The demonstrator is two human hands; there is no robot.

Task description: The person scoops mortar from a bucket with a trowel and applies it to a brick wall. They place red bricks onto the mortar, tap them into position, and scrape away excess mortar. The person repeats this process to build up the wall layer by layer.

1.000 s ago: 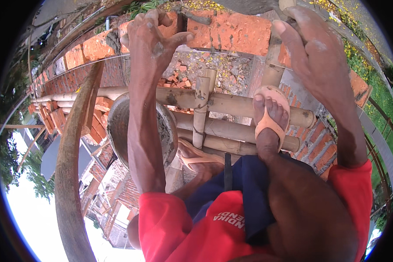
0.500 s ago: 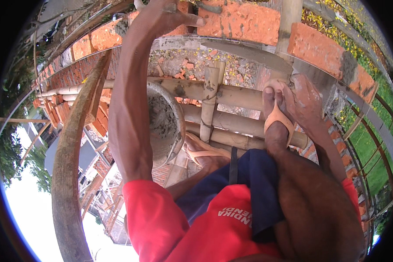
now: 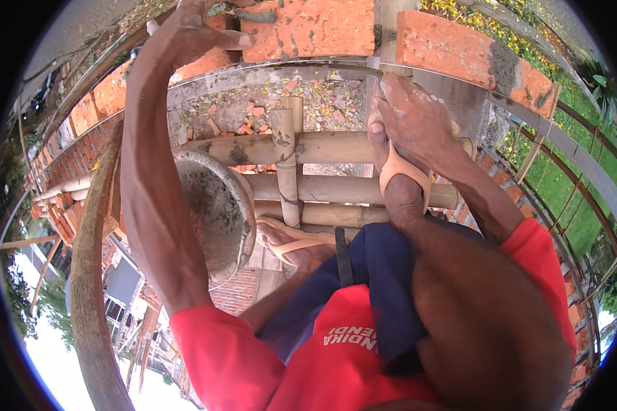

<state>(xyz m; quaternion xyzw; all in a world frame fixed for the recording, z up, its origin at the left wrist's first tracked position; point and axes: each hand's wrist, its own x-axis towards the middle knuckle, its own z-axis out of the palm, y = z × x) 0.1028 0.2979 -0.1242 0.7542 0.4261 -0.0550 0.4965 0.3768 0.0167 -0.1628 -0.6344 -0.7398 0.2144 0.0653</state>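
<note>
My left hand (image 3: 188, 31) reaches to the brick wall at the top, gripping a brick (image 3: 216, 58). Its thumb points right, against the neighbouring orange brick (image 3: 315, 31), which has grey mortar smears; the other fingertips are mostly hidden. My right hand (image 3: 418, 120), dusted with mortar, is closed on a trowel beside my raised right foot. The handle is hidden, and the blade (image 3: 353, 66) shows only as a thin grey edge below the bricks. A bucket of grey mortar (image 3: 212, 212) stands by my left forearm.
I squat in sandals on bamboo poles (image 3: 349, 188). A string (image 3: 281, 63) runs along the wall. Another brick (image 3: 445, 48) lies right of an upright pole. A curved wooden post (image 3: 92, 274) rises at left. Brick rubble (image 3: 253, 113) lies below, and grass (image 3: 583, 205) at right.
The view has shifted, so most things sit further left. The trowel blade, broad before, has turned nearly edge-on as my right hand rotated. My left hand stays at the bricks.
</note>
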